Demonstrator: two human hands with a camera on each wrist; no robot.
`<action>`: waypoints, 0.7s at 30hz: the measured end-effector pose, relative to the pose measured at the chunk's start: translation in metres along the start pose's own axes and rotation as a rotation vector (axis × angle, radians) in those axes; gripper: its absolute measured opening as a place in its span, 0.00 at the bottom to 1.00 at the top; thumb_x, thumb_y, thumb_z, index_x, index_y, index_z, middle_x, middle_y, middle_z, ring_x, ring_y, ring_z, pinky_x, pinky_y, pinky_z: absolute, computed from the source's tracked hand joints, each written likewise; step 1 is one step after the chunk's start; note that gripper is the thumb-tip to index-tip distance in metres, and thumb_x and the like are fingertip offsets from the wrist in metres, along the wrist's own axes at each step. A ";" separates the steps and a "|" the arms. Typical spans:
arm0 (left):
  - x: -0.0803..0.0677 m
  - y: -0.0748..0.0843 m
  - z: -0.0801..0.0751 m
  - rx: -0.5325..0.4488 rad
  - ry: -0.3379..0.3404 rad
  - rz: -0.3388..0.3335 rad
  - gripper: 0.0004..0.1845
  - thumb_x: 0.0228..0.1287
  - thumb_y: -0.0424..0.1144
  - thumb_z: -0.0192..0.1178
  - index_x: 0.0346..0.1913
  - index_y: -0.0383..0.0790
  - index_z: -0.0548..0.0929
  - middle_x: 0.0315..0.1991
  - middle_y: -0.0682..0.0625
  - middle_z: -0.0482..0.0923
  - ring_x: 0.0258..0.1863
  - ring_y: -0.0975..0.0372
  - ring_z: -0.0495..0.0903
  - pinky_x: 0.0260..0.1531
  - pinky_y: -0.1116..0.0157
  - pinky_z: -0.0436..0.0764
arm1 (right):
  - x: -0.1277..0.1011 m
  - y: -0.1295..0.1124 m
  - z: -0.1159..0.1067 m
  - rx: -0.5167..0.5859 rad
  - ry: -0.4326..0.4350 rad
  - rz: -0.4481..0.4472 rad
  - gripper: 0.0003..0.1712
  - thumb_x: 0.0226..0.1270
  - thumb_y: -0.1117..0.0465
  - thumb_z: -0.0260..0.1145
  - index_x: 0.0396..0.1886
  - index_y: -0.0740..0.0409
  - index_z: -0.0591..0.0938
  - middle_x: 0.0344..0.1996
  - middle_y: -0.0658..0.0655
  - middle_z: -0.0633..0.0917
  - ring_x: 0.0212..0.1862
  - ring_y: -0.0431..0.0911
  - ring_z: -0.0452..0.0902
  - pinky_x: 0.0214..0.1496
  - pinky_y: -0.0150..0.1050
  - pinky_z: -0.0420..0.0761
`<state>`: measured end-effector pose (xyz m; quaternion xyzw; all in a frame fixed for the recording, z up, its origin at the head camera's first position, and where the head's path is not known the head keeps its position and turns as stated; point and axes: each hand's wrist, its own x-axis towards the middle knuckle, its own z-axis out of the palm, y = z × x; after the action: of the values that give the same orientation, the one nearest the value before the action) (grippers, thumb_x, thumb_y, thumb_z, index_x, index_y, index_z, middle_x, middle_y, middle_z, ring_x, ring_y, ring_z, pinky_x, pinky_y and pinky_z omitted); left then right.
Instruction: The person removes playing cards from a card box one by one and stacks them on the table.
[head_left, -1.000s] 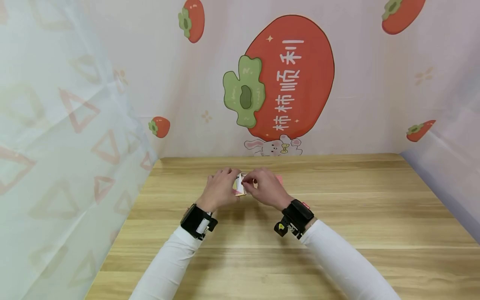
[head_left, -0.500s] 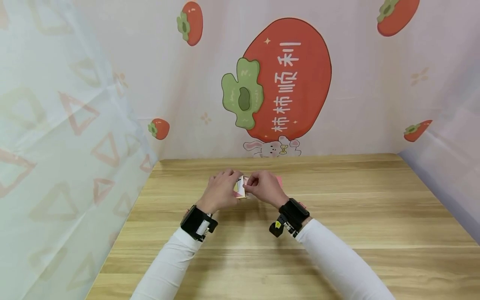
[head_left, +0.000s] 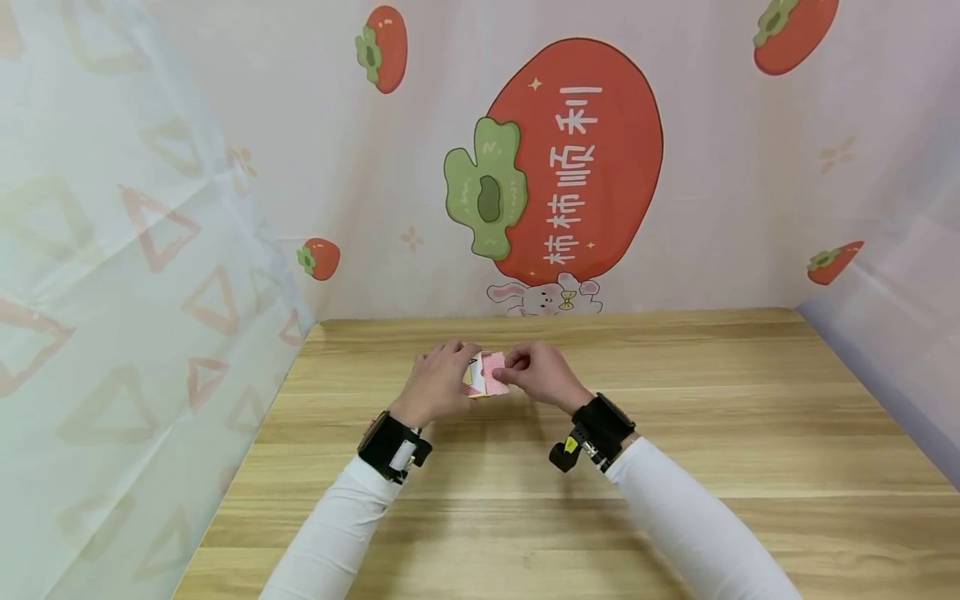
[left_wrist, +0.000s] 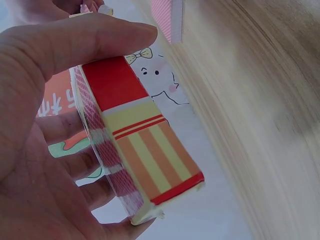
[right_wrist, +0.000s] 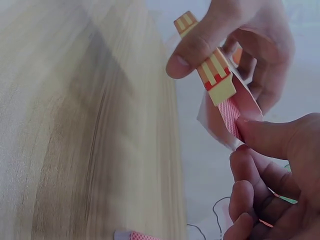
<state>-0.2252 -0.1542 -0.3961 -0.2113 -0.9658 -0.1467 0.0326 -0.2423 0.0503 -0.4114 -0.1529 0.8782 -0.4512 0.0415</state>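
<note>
My left hand grips a small playing-card box by its edges, thumb on one narrow side and fingers on the opposite one. The box has red, yellow and orange stripes on that side and a pink pattern on its face. Its end towards my right hand stands open, with a pale flap folded out. Between thumb and curled fingers, my right hand pinches pink-patterned playing cards at this open end; whether one or several, I cannot tell. Part of them lies hidden inside the box.
A pink-patterned stack with a white side, seen only in part, sits on the wooden table beyond the hands. Behind the table hangs a pale cloth with a large printed persimmon. Another cloth borders the left side.
My right hand first moved slightly left, towards the box, then back right. More of the pink-patterned cards now shows between the hands. My left hand holds the box in nearly the same place.
</note>
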 end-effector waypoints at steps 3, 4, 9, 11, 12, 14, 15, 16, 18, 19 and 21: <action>0.000 0.000 0.000 -0.002 -0.002 -0.012 0.41 0.43 0.38 0.81 0.66 0.43 0.77 0.51 0.45 0.77 0.50 0.50 0.75 0.48 0.45 0.72 | -0.002 0.003 -0.006 0.051 -0.021 0.038 0.11 0.65 0.55 0.74 0.32 0.57 0.84 0.27 0.54 0.82 0.27 0.45 0.75 0.29 0.37 0.76; 0.000 0.000 0.000 0.000 -0.001 -0.015 0.42 0.43 0.38 0.81 0.66 0.42 0.77 0.51 0.45 0.77 0.50 0.50 0.75 0.48 0.45 0.72 | -0.004 0.004 -0.009 0.061 -0.023 0.051 0.11 0.66 0.55 0.74 0.32 0.58 0.84 0.27 0.55 0.82 0.27 0.45 0.75 0.28 0.37 0.76; 0.001 -0.001 0.002 0.007 -0.004 -0.021 0.42 0.43 0.37 0.81 0.66 0.42 0.77 0.52 0.45 0.78 0.51 0.50 0.75 0.49 0.45 0.72 | -0.007 0.009 -0.016 0.011 0.012 0.028 0.14 0.65 0.54 0.74 0.40 0.60 0.83 0.33 0.56 0.82 0.34 0.48 0.77 0.36 0.40 0.78; 0.001 -0.001 0.002 0.004 -0.007 -0.022 0.42 0.44 0.38 0.81 0.66 0.42 0.77 0.52 0.45 0.77 0.51 0.50 0.75 0.49 0.45 0.72 | -0.008 0.008 -0.016 -0.059 0.044 -0.044 0.18 0.63 0.55 0.76 0.47 0.61 0.83 0.41 0.58 0.82 0.44 0.50 0.78 0.45 0.44 0.79; 0.000 -0.001 0.002 0.005 -0.006 -0.021 0.42 0.43 0.38 0.81 0.66 0.42 0.77 0.51 0.45 0.77 0.51 0.50 0.75 0.48 0.45 0.72 | -0.008 0.007 -0.016 -0.110 0.053 -0.096 0.21 0.61 0.56 0.77 0.50 0.61 0.83 0.46 0.58 0.82 0.49 0.52 0.77 0.50 0.46 0.78; 0.001 -0.002 0.003 0.006 -0.009 -0.022 0.41 0.44 0.38 0.81 0.66 0.42 0.77 0.51 0.45 0.77 0.50 0.50 0.75 0.47 0.45 0.72 | -0.009 0.003 -0.014 -0.225 0.045 -0.216 0.25 0.58 0.58 0.79 0.54 0.60 0.82 0.54 0.60 0.80 0.58 0.55 0.74 0.58 0.52 0.76; 0.001 -0.002 0.003 0.010 -0.011 -0.022 0.41 0.44 0.38 0.81 0.66 0.43 0.77 0.51 0.45 0.77 0.50 0.50 0.75 0.47 0.46 0.72 | -0.010 0.001 -0.014 -0.280 0.030 -0.284 0.27 0.56 0.59 0.79 0.54 0.59 0.82 0.58 0.61 0.79 0.62 0.57 0.72 0.62 0.56 0.73; 0.001 -0.002 0.003 0.013 -0.014 -0.023 0.41 0.44 0.38 0.81 0.66 0.43 0.77 0.51 0.45 0.77 0.50 0.50 0.75 0.47 0.46 0.72 | -0.010 -0.002 -0.013 -0.336 0.011 -0.348 0.27 0.55 0.60 0.80 0.54 0.58 0.82 0.61 0.61 0.77 0.65 0.58 0.70 0.65 0.58 0.71; 0.002 -0.002 0.003 0.016 -0.021 -0.026 0.41 0.44 0.37 0.80 0.66 0.44 0.77 0.51 0.46 0.77 0.51 0.50 0.76 0.48 0.45 0.72 | -0.010 -0.006 -0.011 -0.427 -0.041 -0.446 0.27 0.53 0.61 0.80 0.54 0.55 0.83 0.64 0.61 0.76 0.68 0.58 0.67 0.68 0.59 0.67; 0.002 -0.001 0.002 0.017 -0.025 -0.027 0.41 0.44 0.38 0.80 0.66 0.44 0.77 0.51 0.46 0.77 0.52 0.50 0.76 0.48 0.45 0.72 | -0.010 -0.007 -0.011 -0.455 -0.064 -0.477 0.26 0.54 0.61 0.79 0.54 0.54 0.83 0.65 0.61 0.76 0.69 0.57 0.67 0.69 0.60 0.66; 0.004 -0.001 0.001 0.015 -0.025 -0.024 0.41 0.44 0.38 0.79 0.66 0.44 0.76 0.52 0.46 0.77 0.52 0.50 0.75 0.49 0.44 0.72 | -0.009 -0.010 -0.010 -0.493 -0.087 -0.520 0.26 0.56 0.61 0.79 0.55 0.54 0.82 0.64 0.61 0.77 0.68 0.57 0.68 0.70 0.59 0.65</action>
<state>-0.2288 -0.1533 -0.3971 -0.2010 -0.9697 -0.1372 0.0206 -0.2333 0.0561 -0.3982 -0.3955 0.8899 -0.2144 -0.0756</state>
